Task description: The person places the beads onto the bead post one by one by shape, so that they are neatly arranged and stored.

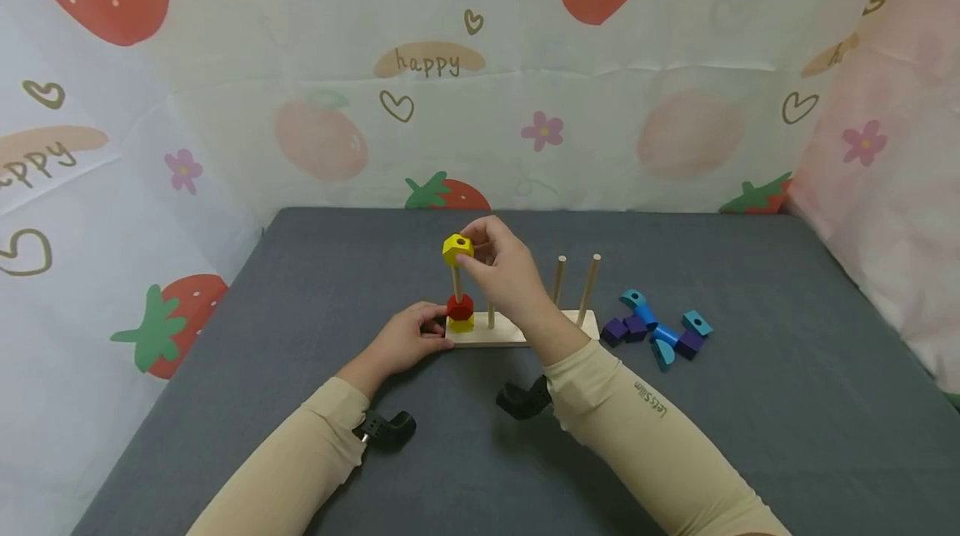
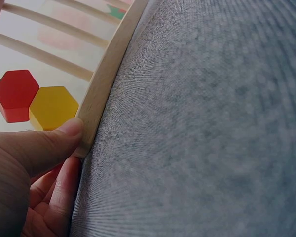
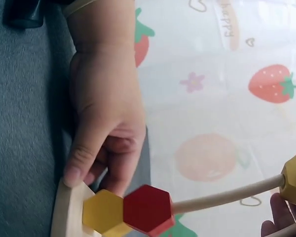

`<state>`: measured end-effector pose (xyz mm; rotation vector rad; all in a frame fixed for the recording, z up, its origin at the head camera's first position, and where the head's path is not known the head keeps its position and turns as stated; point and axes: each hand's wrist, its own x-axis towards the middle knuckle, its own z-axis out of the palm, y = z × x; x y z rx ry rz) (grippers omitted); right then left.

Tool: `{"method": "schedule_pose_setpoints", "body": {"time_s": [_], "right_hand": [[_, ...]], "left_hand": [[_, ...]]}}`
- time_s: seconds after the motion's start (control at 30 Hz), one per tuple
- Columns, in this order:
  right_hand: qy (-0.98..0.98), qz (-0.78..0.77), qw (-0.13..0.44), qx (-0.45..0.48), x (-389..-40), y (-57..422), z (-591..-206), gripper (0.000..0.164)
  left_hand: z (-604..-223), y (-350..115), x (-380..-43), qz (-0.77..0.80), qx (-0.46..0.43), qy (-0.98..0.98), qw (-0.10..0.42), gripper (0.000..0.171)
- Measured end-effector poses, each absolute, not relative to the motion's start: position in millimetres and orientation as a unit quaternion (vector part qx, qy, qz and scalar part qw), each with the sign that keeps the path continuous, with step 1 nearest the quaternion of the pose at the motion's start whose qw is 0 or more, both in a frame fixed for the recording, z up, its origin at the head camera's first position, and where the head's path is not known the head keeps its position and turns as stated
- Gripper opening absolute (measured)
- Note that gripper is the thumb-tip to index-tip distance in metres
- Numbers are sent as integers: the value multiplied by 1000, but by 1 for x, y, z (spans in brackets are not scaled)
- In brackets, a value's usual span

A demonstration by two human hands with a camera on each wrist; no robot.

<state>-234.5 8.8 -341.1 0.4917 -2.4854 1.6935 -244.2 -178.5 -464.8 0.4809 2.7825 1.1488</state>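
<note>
My left hand (image 1: 408, 338) grips the left end of a wooden peg stand (image 1: 487, 338), its thumb on the front edge of the base in the left wrist view. On the leftmost peg (image 3: 227, 193), a yellow hexagonal block (image 2: 53, 107) sits at the bottom with a red hexagonal block (image 1: 460, 308) over it. My right hand (image 1: 504, 268) pinches another yellow hexagonal block (image 1: 452, 252) at the top of that same peg. In the right wrist view, the peg's tip meets this block's hole. Only a few right fingertips show there.
More upright pegs (image 1: 590, 290) stand bare along the base, partly behind my right hand. Right of the stand lie loose blocks: purple cubes (image 1: 614, 332), blue cylinders (image 1: 665, 335), light blue half-round pieces (image 1: 663, 354) and a light blue block (image 1: 697, 322). A patterned cloth (image 1: 540, 161) hangs behind the grey table (image 1: 315, 269).
</note>
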Motion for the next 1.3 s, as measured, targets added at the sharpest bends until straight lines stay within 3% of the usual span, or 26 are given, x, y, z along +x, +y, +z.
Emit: {"method": "schedule_pose_setpoints", "body": {"time_s": [0.47, 0.7, 0.97, 1.3], "right_hand": [[-770, 625, 46, 120, -235, 1, -354, 31], [-764, 634, 38, 109, -236, 1, -363, 28], [-751, 655, 14, 84, -237, 0, -373, 38], [-755, 653, -9, 54, -237, 0, -385, 26]], "left_hand": [[-467, -179, -246, 375, 160, 912, 47, 48], [-467, -178, -246, 372, 159, 914, 43, 50], [-467, -178, -246, 367, 154, 916, 45, 49], [-467, -178, -246, 371, 159, 914, 41, 47]]}}
